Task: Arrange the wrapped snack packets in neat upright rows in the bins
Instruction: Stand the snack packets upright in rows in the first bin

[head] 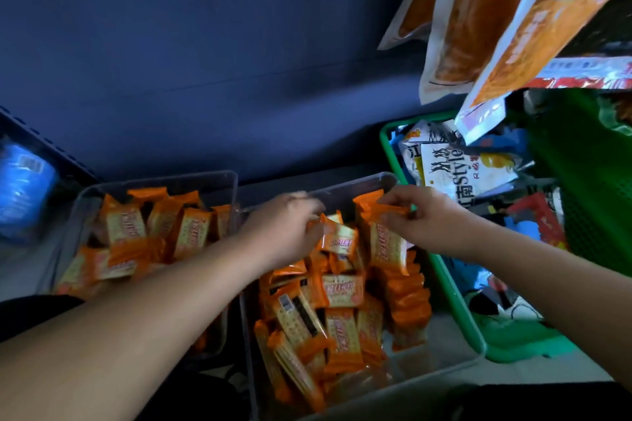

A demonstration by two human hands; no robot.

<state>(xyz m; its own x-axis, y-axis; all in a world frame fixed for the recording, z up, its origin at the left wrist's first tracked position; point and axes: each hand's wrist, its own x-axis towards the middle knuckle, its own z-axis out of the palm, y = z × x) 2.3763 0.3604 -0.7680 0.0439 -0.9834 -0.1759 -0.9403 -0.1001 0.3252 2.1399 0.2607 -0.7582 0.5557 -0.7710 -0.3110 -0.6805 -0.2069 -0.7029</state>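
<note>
Two clear plastic bins stand side by side, both holding orange-wrapped cracker packets. In the right bin (pixel 455 335) a row of packets (pixel 408 304) stands upright along the right wall, and loose packets lie jumbled in the middle. My left hand (pixel 285 227) reaches into this bin and grips a packet (pixel 338 241) near the far end. My right hand (pixel 427 219) pinches the top edge of an upright packet (pixel 388 244) at the head of the row. The left bin (pixel 219 181) holds several packets in a loose pile.
A green plastic basket (pixel 455 297) with mixed snack bags sits right of the clear bins. Large orange-and-white snack bags (pixel 478 27) hang above it. A blue wrapped pack (pixel 20 188) lies at the far left. A dark blue panel stands behind the bins.
</note>
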